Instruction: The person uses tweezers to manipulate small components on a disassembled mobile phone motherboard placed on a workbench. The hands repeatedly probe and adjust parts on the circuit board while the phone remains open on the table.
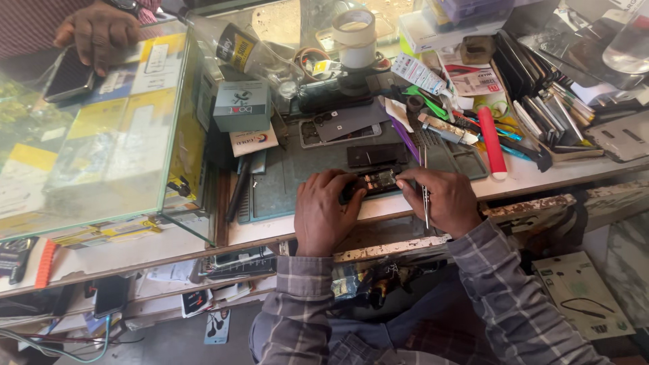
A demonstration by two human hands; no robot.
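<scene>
Opened small phone [376, 182] sits at frame centre on the green work mat [284, 182], near the bench's front edge. Left hand [323, 211] curls over its left end, fingers closed on the body. Right hand [441, 200] pinches the right end and also holds tweezers [425, 196] pointing down-frame. Another person's hand [101, 30] rests on the glass counter [101, 135], upper left. My read: brace both wrists on the bench, keep the phone flat, keep tweezer tips off the board

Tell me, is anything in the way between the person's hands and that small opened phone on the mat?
Nothing visible is. The left hand and the right hand both already touch the opened phone, one at each end, on the green mat. The right hand also holds tweezers, pointing away from the phone.
</scene>
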